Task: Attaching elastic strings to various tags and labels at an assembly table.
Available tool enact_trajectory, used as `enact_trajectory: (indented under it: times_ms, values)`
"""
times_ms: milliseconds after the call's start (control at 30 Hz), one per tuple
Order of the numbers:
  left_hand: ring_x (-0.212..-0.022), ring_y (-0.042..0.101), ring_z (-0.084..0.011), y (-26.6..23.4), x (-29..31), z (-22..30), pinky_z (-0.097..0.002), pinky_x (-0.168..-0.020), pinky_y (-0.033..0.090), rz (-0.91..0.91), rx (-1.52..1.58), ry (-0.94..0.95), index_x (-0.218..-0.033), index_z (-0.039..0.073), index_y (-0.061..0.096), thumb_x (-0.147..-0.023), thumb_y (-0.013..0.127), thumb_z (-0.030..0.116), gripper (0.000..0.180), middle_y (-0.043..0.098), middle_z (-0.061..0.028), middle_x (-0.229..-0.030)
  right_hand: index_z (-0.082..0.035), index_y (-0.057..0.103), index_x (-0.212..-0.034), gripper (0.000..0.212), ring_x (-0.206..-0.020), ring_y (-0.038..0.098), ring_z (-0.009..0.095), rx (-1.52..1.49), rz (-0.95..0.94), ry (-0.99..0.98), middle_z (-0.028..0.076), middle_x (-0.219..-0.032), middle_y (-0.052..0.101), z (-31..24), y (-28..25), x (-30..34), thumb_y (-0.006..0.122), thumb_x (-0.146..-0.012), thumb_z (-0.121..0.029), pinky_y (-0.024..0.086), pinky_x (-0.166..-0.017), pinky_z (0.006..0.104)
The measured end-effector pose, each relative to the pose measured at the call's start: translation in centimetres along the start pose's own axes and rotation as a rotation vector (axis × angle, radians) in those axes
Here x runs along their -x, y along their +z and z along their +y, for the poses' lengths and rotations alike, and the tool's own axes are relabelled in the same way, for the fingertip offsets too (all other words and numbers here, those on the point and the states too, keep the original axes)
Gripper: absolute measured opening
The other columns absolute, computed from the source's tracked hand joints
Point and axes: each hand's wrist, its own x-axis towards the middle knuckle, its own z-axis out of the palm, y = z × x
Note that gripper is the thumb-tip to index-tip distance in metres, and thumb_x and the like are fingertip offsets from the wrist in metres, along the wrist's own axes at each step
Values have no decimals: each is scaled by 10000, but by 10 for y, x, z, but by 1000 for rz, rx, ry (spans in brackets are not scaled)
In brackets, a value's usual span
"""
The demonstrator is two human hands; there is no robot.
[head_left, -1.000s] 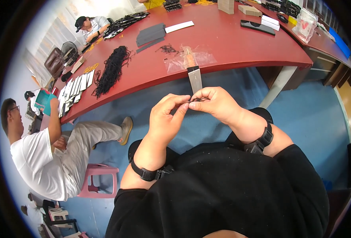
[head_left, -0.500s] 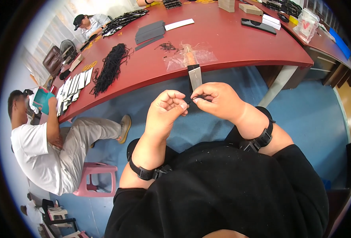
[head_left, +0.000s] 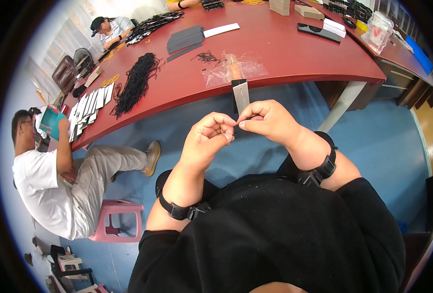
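Pinching a thin black cord (head_left: 255, 116) in front of a red table (head_left: 294, 53)

The right hand (head_left: 271, 122) presses thumb and forefinger together on the cord, and a short dark stretch shows among its fingers. Just beside it, the left hand (head_left: 204, 139) is half curled, its forefinger near the right fingertips and a dark speck at its thumb tip; whether it grips the cord too, I cannot tell. Both hands are over the blue floor (head_left: 373, 146), short of the table's near edge. Beyond them a metal strip (head_left: 241, 96) juts from that edge beside clear plastic film (head_left: 253, 69). Farther left lie a bundle of black cords (head_left: 137, 83) and overlapping white strips (head_left: 93, 105). A seated co-worker (head_left: 55, 200) has a hand at a teal tray (head_left: 55, 123).
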Motion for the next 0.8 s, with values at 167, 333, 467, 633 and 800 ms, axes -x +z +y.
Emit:
enact_trajectory:
  times_ms: [167,333,467,633,800]
  values:
    - [-784,527,-91,1,0,-2,-231,-699,440,-54,-35,18,-994,1,621,-833,540,-5,180,593,-26,-905,-6,645,-861,84,-739,553,52,42,-15,-9,11,-795,629,3,1,-2,622,-823,-78,446,-661,208]
    - [-779,541,-103,-1,0,-2,-236,-699,449,-91,-116,17,-979,-18,619,-840,526,-8,167,587,-45,-902,-6,653,-866,116,-718,546,55,42,30,-7,10,-779,630,5,3,-1,623,-826,-110,443,-642,216]
    - [-772,542,-117,-4,0,-3,-247,-701,450,-145,-125,7,-944,-26,614,-829,534,-18,140,570,-61,-861,1,655,-880,105,-717,540,48,15,57,-55,10,-794,626,8,7,-1,634,-828,-87,437,-633,207]
    - [-713,551,-99,-2,2,-5,-229,-666,457,31,-132,-8,-908,-8,604,-832,597,8,78,592,-41,-798,-1,662,-871,100,-691,516,35,83,93,-60,-6,-782,610,6,3,0,656,-812,-82,424,-614,199]
    - [-665,539,-55,-5,-10,-4,-194,-624,443,268,-264,100,-873,20,616,-832,645,38,54,598,8,-745,5,636,-945,139,-710,532,39,92,159,-120,-6,-808,610,-4,-15,-3,636,-814,-39,432,-640,190]
